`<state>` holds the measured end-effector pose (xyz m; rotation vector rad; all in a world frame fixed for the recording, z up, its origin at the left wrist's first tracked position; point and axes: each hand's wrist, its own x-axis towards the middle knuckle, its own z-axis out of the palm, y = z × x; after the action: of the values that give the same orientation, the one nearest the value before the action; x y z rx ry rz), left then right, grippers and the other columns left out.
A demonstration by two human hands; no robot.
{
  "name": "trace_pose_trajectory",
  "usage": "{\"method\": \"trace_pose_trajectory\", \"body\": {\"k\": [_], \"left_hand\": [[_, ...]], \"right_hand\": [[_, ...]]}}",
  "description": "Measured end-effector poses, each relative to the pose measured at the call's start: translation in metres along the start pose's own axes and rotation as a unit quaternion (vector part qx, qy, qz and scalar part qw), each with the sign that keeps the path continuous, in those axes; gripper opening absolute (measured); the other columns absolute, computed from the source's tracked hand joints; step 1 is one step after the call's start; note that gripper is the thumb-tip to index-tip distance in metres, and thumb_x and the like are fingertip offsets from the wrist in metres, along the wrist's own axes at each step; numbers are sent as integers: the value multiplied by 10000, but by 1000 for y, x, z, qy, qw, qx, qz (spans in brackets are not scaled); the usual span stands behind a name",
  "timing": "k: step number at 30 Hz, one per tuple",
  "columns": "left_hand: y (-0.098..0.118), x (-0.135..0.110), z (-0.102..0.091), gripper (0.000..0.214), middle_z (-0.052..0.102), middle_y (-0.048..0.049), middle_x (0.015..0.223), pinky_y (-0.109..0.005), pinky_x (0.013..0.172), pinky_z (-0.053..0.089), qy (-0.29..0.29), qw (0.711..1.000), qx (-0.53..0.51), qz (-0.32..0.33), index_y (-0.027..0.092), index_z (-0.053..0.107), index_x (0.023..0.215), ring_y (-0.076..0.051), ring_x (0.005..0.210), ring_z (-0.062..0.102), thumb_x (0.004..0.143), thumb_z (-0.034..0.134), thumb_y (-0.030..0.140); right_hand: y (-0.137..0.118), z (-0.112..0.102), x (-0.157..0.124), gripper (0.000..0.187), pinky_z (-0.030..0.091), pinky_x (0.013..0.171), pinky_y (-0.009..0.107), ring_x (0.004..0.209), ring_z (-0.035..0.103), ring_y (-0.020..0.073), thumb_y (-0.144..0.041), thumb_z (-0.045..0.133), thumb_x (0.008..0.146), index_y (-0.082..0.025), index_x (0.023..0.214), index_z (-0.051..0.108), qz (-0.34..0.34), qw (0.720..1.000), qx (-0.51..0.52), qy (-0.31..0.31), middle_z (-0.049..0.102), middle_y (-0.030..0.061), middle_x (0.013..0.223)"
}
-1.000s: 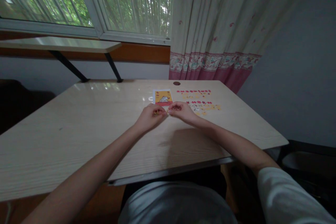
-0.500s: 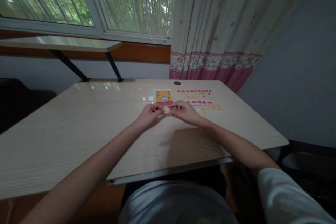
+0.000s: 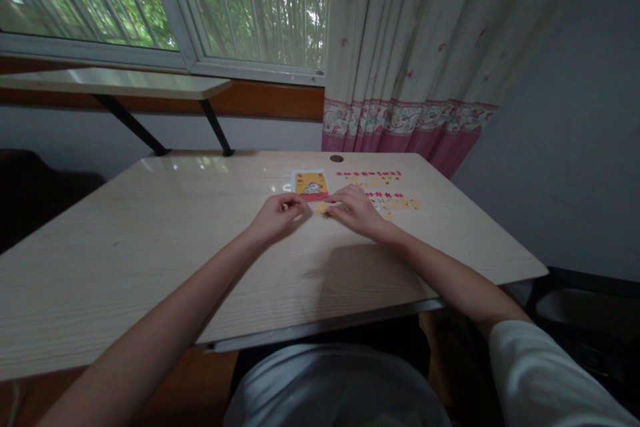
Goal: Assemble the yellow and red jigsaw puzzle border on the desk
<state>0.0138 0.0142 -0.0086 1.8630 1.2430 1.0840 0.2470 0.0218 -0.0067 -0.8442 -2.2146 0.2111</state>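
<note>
Small yellow jigsaw puzzle pieces (image 3: 321, 209) show between my two hands, at the fingertips of my right hand (image 3: 357, 212); that hand's fingers are pinched on them. To the left, my left hand (image 3: 276, 217) is held apart from the pieces. Its fingers are curled and closed, and what they hold, if anything, is too small to make out. Just beyond the hands lies a yellow and red picture card (image 3: 311, 185) with a white animal on it. Rows of loose red puzzle pieces (image 3: 369, 173) and yellow puzzle pieces (image 3: 407, 203) lie to the right, partly hidden by my right hand.
The pale wooden table (image 3: 150, 267) carries everything. A raised shelf (image 3: 150, 85) on black legs stands at its back left. A round cable hole (image 3: 337, 159) sits near the back edge. Behind are a window and a long curtain (image 3: 400, 67); a dark chair (image 3: 595, 313) is at right.
My left hand has moved slightly left, away from the yellow pieces. My right hand stays almost in place with its fingers shifted a little.
</note>
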Motion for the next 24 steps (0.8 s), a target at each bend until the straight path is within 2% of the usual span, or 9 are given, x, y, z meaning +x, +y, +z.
{"method": "trace_pose_trajectory", "body": {"k": [4, 9, 14, 19, 24], "left_hand": [[-10, 4, -22, 218, 693, -69, 768, -314, 680, 428, 5, 981, 183, 68, 171, 718, 772, -201, 727, 579, 762, 599, 354], [-21, 10, -36, 228, 722, -89, 824, -349, 776, 458, -51, 959, 251, 119, 172, 750, 840, -230, 792, 627, 770, 607, 336], [-30, 11, -32, 247, 726, -82, 841, -367, 813, 459, -83, 950, 271, 131, 189, 762, 853, -234, 808, 634, 794, 587, 353], [-29, 10, -21, 233, 693, -72, 759, -343, 749, 462, -69, 947, 282, 134, 183, 757, 830, -216, 737, 607, 788, 589, 340], [-26, 11, -15, 187, 667, -40, 698, -326, 729, 452, -60, 949, 281, 131, 201, 750, 810, -184, 673, 586, 779, 596, 303]], "right_hand": [[4, 1, -1, 239, 393, 894, 373, 949, 587, 220, -394, 600, 905, -212, 1011, 715, -13, 1000, -6, 21, 704, 88, 962], [4, 4, 0, 202, 397, 886, 349, 940, 593, 203, -368, 652, 874, -208, 978, 718, 10, 1000, -5, 22, 706, 74, 956], [5, 14, 8, 139, 399, 867, 334, 910, 604, 190, -299, 710, 823, -194, 912, 729, 80, 997, 9, -12, 718, 63, 927], [9, 25, 18, 103, 404, 854, 328, 859, 629, 177, -246, 731, 787, -191, 874, 740, 127, 989, 26, -67, 727, 50, 882], [13, 32, 21, 90, 418, 842, 317, 844, 632, 165, -234, 730, 776, -199, 858, 745, 141, 987, 36, -73, 732, 35, 877]]}}
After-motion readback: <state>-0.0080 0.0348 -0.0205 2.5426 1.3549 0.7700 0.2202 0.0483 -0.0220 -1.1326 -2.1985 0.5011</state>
